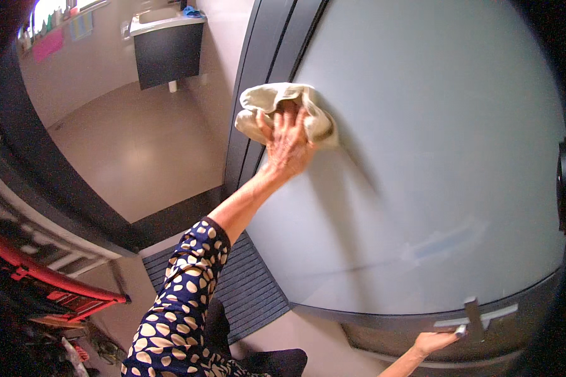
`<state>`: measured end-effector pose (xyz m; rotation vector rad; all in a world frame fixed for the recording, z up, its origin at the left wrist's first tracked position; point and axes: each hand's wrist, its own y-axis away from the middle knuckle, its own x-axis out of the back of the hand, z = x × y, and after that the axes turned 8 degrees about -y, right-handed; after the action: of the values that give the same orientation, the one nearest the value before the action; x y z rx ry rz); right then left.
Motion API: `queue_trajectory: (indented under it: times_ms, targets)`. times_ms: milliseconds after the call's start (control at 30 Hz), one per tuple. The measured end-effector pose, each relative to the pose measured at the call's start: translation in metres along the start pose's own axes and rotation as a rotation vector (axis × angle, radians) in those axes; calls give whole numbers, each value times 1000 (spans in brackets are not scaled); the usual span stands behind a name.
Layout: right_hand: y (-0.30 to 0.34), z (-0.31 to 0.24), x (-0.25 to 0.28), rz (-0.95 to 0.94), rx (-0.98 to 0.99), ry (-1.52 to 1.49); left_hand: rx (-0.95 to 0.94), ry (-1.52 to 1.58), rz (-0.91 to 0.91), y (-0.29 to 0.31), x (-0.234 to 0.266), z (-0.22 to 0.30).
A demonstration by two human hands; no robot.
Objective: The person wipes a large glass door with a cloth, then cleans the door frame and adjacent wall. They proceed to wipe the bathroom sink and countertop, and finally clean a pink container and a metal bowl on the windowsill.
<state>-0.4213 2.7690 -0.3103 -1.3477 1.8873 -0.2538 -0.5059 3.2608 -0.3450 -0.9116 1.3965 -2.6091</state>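
My left hand (289, 146) presses a folded cream cloth (258, 100) against the edge of a large pale grey-blue door panel (409, 138), beside the dark door frame (248, 81). Its fingers are stretched over the cloth and partly tucked into its folds. The arm wears a dark blue sleeve with cream spots. At the lower right, my right hand (437, 342) closes at the door's rim on the end of a handle (475, 317) with a dark upright part and a pale bar. Its fingertips are small and partly hidden.
Through the doorway are a basin (154, 16) on a dark cabinet (168, 53) and a beige floor (132, 151). A ribbed dark mat (251, 283) lies at the threshold. At the lower left stands a red frame-like object (75, 301) near cluttered items. A black round fitting (563, 187) sits far right.
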Motion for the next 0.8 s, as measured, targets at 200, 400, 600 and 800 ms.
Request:
queue_trajectory:
  times_ms: [200,400,600,800]
  targets:
    - [-52,-30,-67,-94,235,-43,-409,274,176,8,62,77]
    - [-112,4,-46,-317,627,289,-698,281,137,61,50,100]
    - [-78,-25,-88,-281,411,245,-448,344,127,-3,44,95]
    - [-66,-25,-81,-243,414,227,29,125,278,-47,29,10]
